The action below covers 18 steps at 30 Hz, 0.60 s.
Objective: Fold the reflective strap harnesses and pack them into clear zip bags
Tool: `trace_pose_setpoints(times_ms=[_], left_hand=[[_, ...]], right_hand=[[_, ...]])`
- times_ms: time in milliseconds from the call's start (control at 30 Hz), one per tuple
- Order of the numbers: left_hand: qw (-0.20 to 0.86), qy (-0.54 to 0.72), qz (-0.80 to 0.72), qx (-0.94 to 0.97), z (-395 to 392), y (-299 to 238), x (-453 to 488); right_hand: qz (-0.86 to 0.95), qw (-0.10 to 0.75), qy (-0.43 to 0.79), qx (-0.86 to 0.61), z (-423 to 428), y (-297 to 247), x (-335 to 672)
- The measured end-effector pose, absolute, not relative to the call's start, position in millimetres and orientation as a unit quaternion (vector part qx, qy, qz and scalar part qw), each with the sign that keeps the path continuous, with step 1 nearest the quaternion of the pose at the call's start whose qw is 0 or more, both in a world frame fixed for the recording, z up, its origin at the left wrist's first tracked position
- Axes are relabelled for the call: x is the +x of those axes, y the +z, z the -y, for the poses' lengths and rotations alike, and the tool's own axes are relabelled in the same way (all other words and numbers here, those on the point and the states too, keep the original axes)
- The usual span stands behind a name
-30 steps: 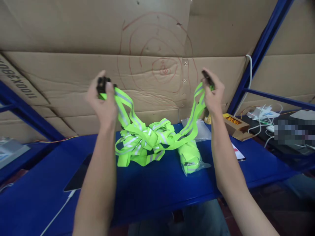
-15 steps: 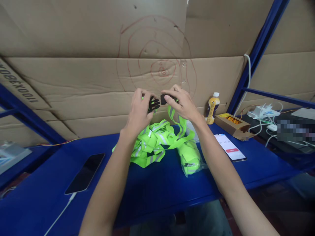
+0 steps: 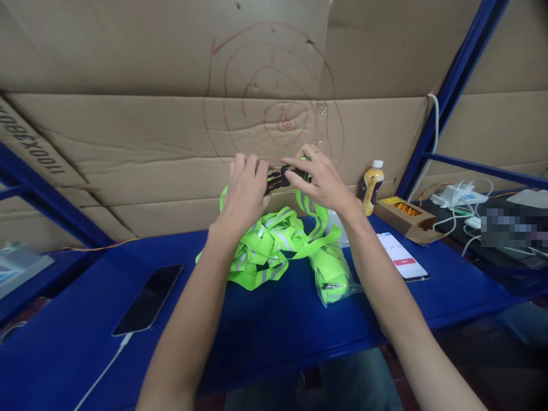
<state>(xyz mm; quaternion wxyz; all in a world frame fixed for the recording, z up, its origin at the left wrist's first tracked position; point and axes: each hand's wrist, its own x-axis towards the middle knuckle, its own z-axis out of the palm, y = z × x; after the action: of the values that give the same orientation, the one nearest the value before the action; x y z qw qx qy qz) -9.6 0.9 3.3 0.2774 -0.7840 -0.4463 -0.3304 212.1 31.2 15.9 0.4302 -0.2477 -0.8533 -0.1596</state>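
Head view: dark phone [image 3: 148,298] lies face-up at left on blue worktop [image 3: 265,337]. Left hand [image 3: 245,193] pinches pronged black buckle half [image 3: 273,181]; right hand [image 3: 319,181] pinches socket half [image 3: 290,171], the halves touching above the neon-yellow reflective strap heap [image 3: 269,245]. Bagged strap [image 3: 329,273], lit phone [image 3: 401,256] and bottle [image 3: 371,179] to the right.

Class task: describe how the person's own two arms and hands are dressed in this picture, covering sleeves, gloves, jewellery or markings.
The left hand and right hand are bare, without gloves. Both forearms are uncovered up to the picture's lower edge; no sleeve, watch, bracelet or marking shows. Whether a finger carries a ring is too small to tell.
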Motion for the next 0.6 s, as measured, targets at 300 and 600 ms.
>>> trace_pose_setpoints(times_ms=[300, 600], left_hand=[[0.207, -0.408, 0.374, -0.807, -7, -2, -6], [0.117, -0.398, 0.347, -0.841, 3, 6, -12]], right_hand=[[0.883, 0.387, -0.098, -0.245, -18, 19, 196], [0.879, 0.413, 0.037, -0.235, -24, 29, 227]])
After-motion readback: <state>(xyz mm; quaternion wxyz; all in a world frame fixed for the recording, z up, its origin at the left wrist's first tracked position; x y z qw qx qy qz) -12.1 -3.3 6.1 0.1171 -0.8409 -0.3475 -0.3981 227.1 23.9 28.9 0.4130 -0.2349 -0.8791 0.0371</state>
